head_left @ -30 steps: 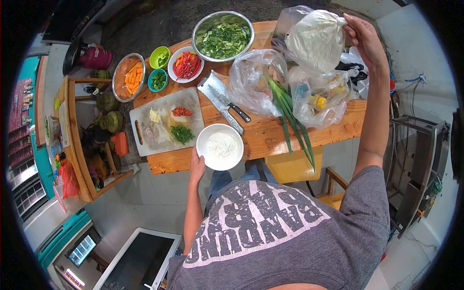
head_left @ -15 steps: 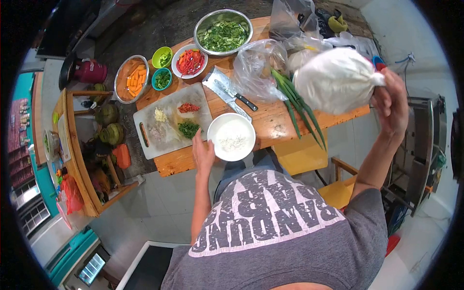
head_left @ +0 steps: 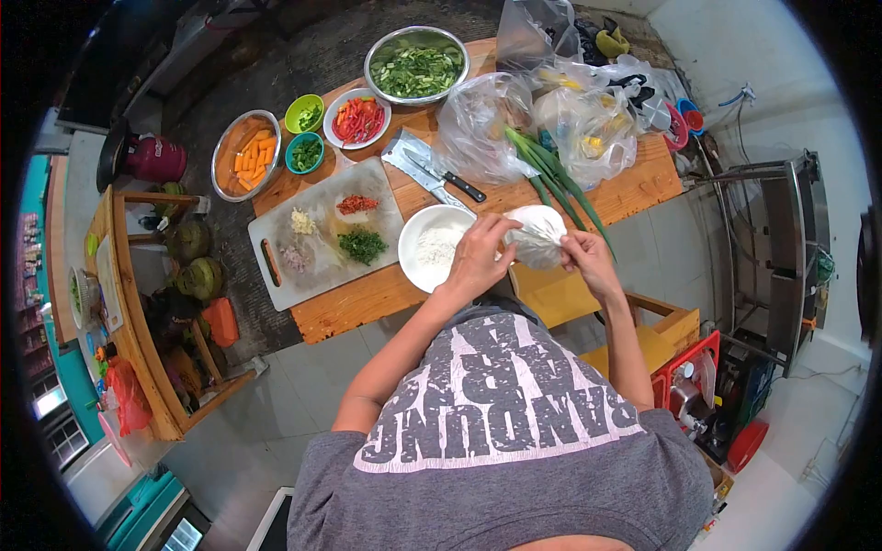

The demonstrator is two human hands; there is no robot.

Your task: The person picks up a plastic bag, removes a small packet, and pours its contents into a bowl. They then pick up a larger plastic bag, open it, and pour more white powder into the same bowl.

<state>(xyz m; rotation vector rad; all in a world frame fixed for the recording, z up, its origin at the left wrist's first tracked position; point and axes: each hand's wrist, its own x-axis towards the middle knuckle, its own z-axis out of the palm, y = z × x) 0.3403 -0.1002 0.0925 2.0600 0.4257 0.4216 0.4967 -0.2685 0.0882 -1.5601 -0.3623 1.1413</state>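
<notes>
A clear plastic bag of white powder (head_left: 536, 235) hangs between my hands at the table's front edge, just right of a white bowl (head_left: 413, 241) with white powder in it. My left hand (head_left: 482, 253) grips the bag's left side and covers part of the bowl. Pinched in the fingers of my right hand (head_left: 590, 264) is the bag's right end. Behind the bowl lie a cleaver (head_left: 418, 168) and a black-handled knife (head_left: 465, 187). Spring onions (head_left: 565, 179) stretch across the table behind the bag.
On the left, a cutting board (head_left: 317, 266) bears several chopped heaps. Behind it stand bowls of carrots (head_left: 255, 158), red chillies (head_left: 358, 119) and cut greens (head_left: 418, 72), plus two small green cups. Plastic bags (head_left: 588, 129) crowd the table's right; a yellow chair (head_left: 634, 354) stands below.
The bag of powder has come down and left from the raised right hand to beside the bowl. My left hand has moved from the bowl's left rim onto the bag.
</notes>
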